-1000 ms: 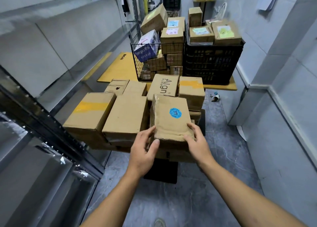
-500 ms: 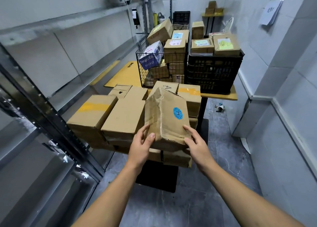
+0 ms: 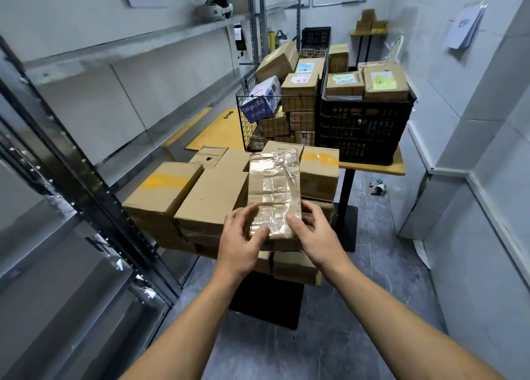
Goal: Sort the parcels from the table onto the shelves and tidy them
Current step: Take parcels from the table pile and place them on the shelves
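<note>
I hold a flat cardboard parcel upright on its end, its side covered in shiny clear tape turned toward me. My left hand grips its lower left edge and my right hand its lower right edge. Behind and below it, several brown parcels lie stacked on a small black pedestal table, two with yellow tape. Grey metal shelves run along the left wall.
A yellow-topped table farther back carries a wire basket and a black crate, both full of parcels. The black table base sits on the grey floor. A white wall closes the right side.
I lifted the parcel off the stack and turned it over; the blue-sticker face has gone from view and the taped side faces me. The camera tilted upward.
</note>
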`<state>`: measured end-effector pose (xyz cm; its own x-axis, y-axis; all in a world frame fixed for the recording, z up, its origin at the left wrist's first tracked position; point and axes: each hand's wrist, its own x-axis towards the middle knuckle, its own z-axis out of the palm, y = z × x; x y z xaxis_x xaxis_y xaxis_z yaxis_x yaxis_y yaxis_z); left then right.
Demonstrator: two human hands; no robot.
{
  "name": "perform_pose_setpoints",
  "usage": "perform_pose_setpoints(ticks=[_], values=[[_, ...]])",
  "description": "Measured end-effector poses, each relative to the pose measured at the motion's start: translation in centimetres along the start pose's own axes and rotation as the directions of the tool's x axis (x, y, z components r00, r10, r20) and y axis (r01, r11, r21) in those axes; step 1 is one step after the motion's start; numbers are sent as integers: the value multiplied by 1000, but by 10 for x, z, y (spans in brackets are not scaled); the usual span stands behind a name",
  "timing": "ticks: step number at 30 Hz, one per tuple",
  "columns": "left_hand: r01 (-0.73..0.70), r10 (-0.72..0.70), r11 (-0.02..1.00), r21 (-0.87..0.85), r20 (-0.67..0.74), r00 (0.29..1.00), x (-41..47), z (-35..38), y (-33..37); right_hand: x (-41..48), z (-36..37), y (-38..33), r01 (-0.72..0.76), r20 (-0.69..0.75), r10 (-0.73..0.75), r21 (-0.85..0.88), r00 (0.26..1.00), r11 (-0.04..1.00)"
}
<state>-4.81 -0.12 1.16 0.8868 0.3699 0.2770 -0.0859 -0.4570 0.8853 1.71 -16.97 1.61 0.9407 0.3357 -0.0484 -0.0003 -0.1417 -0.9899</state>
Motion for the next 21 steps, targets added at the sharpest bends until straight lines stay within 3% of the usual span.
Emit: perform_pose_setpoints(ticks=[3, 6, 11, 14, 18, 21], values=[[11, -8, 995, -94, 25, 1000, 0, 1, 4, 2, -5, 1, -29, -51, 30, 18, 998, 999], [85, -83, 976, -199, 23, 996, 7, 0, 3, 4, -12, 4, -62, -62, 77, 216, 995, 974], [152, -151, 988, 17, -58, 987, 16, 3, -7, 2, -15, 7, -106, -57, 158, 519, 986, 848], [239, -241, 968, -76, -13, 971, 13, -1, -10, 2, -20, 11, -148, -9, 189, 587, 982, 796], [275, -257, 904, -328, 98, 962, 2, -2, -4, 1, -24, 12, -151, 42, 154, 556, 987, 817], [204, -209, 934, -294, 14, 978, -1, -7, -10, 3, -23, 12, -7, -58, 24, 272, 998, 962]])
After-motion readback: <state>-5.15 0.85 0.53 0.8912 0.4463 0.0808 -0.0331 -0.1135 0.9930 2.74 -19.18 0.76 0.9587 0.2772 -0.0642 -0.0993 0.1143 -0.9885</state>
